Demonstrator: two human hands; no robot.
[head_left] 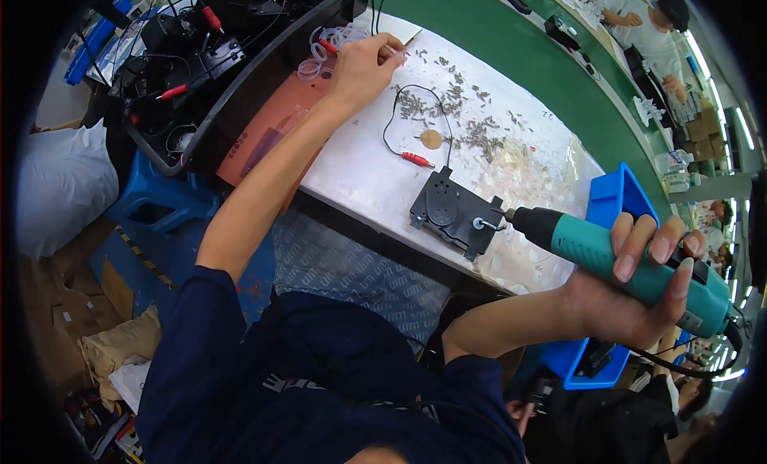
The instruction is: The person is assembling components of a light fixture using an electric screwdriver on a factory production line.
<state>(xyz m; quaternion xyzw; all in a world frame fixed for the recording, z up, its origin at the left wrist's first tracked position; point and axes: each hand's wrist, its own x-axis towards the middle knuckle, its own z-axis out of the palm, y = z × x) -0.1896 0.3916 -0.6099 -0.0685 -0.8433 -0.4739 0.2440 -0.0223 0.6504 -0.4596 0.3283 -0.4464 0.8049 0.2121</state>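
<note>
My right hand [631,296] is wrapped around a teal electric screwdriver [615,256] with a black nose. Its bit points left, close to the near right corner of a black plastic box-like unit [455,212] on the white table. That unit has a round perforated disc, a small metal crank and a black cable ending in a red plug [417,159]. Farther away, my left hand [363,71] is closed in a pinch at the table's far left. A thin dark-tipped stick [413,39] shows just beyond its fingertips; whether the fingers hold it is unclear.
Many small screws [479,136] lie scattered around a tan disc [431,139]. Clear tubing [310,68] lies beside my left hand. A black crate [264,56] of wired units stands left, blue bins [615,196] right. People work nearby.
</note>
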